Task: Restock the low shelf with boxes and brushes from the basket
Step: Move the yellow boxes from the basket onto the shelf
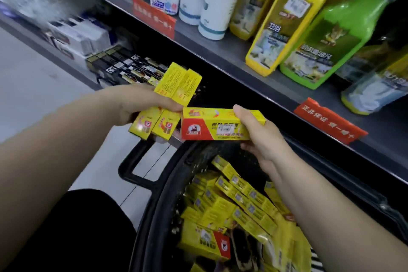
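Boxes [177, 83] seem light, stiff card: our left hand [141, 106] grips several, our right hand [262, 141] pinches one long box [209, 126] by its end; basket [152, 223] at five o'clock.

In basket [154, 216], boxes [238, 203]; low shelf [66, 63] behind; bottles [284, 28] on upper shelf [220, 57] above.

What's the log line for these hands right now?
left hand: holds two yellow boxes | right hand: holds red-and-yellow box | basket: holds spare boxes

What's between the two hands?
Head view: two small yellow boxes gripped by the left hand and the long yellow box held by the right hand.
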The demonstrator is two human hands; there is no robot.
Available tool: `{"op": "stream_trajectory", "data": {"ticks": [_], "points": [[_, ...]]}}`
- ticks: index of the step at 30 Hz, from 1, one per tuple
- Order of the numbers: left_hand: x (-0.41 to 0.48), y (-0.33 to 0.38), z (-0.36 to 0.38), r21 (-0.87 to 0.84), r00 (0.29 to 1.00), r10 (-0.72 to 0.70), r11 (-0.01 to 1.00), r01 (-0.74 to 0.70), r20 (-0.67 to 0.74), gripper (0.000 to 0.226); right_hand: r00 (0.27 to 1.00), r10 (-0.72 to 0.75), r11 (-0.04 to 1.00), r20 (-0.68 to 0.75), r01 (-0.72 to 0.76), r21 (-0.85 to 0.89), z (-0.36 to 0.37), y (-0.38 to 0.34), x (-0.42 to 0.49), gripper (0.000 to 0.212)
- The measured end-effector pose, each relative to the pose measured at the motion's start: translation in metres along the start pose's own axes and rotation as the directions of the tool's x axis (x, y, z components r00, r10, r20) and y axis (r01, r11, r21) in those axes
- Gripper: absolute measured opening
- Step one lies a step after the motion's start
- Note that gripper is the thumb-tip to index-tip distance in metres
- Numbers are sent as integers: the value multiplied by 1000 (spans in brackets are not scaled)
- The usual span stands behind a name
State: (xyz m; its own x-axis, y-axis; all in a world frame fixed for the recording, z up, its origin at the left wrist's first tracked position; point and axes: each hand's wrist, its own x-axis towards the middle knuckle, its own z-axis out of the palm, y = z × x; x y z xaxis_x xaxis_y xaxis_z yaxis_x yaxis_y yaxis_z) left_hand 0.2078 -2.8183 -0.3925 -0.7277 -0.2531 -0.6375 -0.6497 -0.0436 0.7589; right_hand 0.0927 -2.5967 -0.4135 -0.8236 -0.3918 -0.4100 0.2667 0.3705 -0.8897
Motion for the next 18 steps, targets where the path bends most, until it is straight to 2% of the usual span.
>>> {"op": "stream_trajectory", "data": {"ticks": [2, 5, 7, 9, 12, 14, 18], "points": [[5, -5, -18, -59, 1000, -15, 998, 16, 6, 53, 999, -25, 1000, -29, 25, -13, 10, -4, 12, 50], [10, -17, -32, -102, 994, -82, 991, 90, 73, 48, 993, -103, 994, -54, 101, -43, 24, -17, 28, 62], [14, -25, -35, -169, 988, -97, 979, 116, 120, 41, 975, -205, 973, -81, 193, -130, 32, -23, 39, 52], [19, -34, -36, -251, 985, -89, 960, 125, 148, 40, 932, -347, 907, -103, 306, -291, 38, -26, 52, 42], [24, -42, -36, -305, 984, -61, 946, 110, 166, 46, 860, -509, 711, -28, 402, -576, 41, -26, 71, 40], [24, -42, -33, -292, 985, -59, 951, 104, 159, 44, 863, -504, 614, 48, 397, -682, 43, -23, 83, 42], [20, -39, -20, -269, 979, -27, 960, 83, 204, 42, 873, -485, 610, 39, 370, -701, 40, -12, 97, 38]]}}
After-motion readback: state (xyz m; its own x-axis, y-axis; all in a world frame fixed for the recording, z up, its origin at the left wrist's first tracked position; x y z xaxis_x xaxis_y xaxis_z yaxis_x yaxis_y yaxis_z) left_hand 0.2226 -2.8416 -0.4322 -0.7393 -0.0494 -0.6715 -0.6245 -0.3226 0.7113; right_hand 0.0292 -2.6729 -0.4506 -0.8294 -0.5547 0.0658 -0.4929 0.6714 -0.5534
